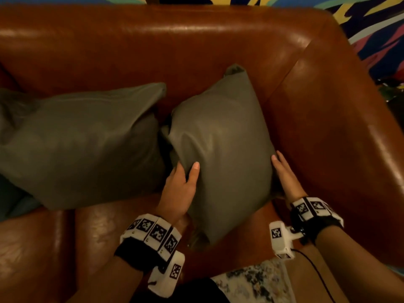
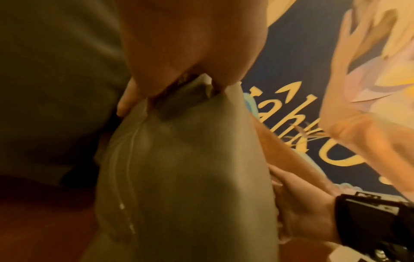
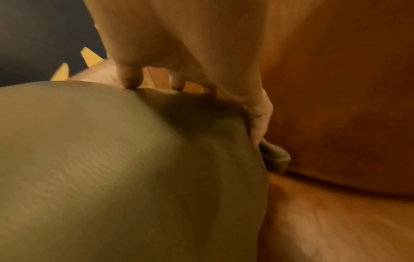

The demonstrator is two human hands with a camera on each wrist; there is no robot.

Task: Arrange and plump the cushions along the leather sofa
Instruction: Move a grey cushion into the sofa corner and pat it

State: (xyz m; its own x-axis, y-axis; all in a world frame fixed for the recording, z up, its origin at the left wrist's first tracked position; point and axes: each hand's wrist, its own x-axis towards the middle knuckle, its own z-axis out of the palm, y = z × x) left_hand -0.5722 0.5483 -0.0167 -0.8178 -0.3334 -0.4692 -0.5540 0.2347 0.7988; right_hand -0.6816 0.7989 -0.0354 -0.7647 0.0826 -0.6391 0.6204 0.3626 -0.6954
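Two olive-grey cushions sit on a brown leather sofa [image 1: 153, 40]. The right cushion [image 1: 223, 136] stands tilted in the corner by the right armrest [image 1: 338, 127]. My left hand [image 1: 185, 171] grips its left edge, with the thumb on the front and the fingers hidden behind. The left wrist view shows the same pinch on this cushion [image 2: 183, 177]. My right hand [image 1: 282, 169] presses flat against the cushion's right edge with straight fingers. In the right wrist view it lies over the cushion [image 3: 112, 159]. The left cushion [image 1: 83, 143] leans on the backrest, untouched.
A colourful mural wall [image 1: 371, 29] runs behind and to the right of the sofa. A patterned rug [image 1: 251, 281] lies in front of the seat. Something teal [image 1: 13, 202] shows under the left cushion at the frame's left edge.
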